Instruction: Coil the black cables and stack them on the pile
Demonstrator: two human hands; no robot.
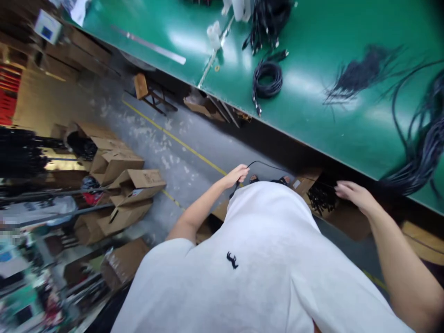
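Note:
A thin black cable (265, 163) stretches in front of my body between my two hands. My left hand (237, 175) is closed around it, and a short end hangs below the fist. On the other side, my right hand (352, 193) has its fingers pinched together where the cable reaches it, just below the bench edge. Above, on the green bench (312, 125), lies a coiled black cable (267, 79) with its plugs sticking out. A large bundle of black cables (425, 148) droops at the bench's right edge, closest to my right hand.
Dark ties or thin strands (364, 71) lie in a heap on the bench, beside more black cables (268, 23). An open carton (342, 219) with black plugs stands under the bench. Cardboard boxes (135, 185) and a wooden stool (141, 86) are at left.

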